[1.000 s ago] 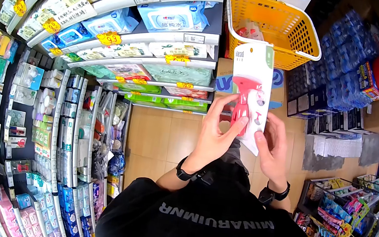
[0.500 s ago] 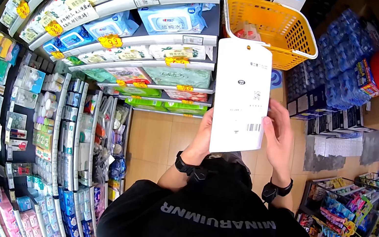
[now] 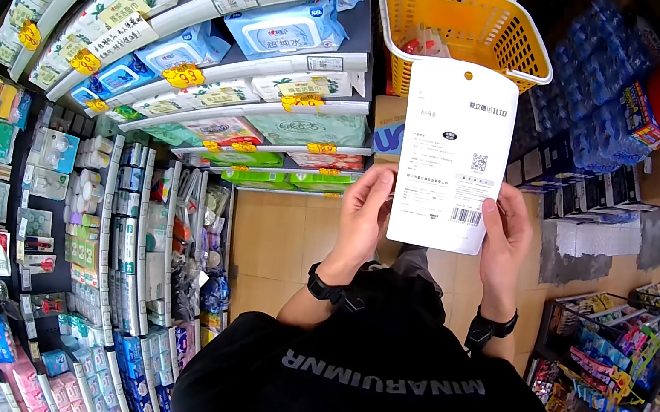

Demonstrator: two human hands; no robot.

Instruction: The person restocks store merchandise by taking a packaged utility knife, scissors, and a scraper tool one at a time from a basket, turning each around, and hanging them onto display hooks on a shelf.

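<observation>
**Card-backed package, one, held between two hands**

Card-backed package: one, white printed back facing us, a single hang hole at its far end. We record its long axis as running forward, away from the body, with the lower part between the hands. Neither hand is clearly nearer.

Left hand: one, curled narrow at the left edge, holding it; the fingertips behind are hidden from us.

Right hand: one, closed on the lower right edge, thumb on the printed face near the barcode, one.

Black wristbands: we count two, one per arm.

Yellow basket: one, beyond the package, which overlaps its near rim in our view.
</observation>
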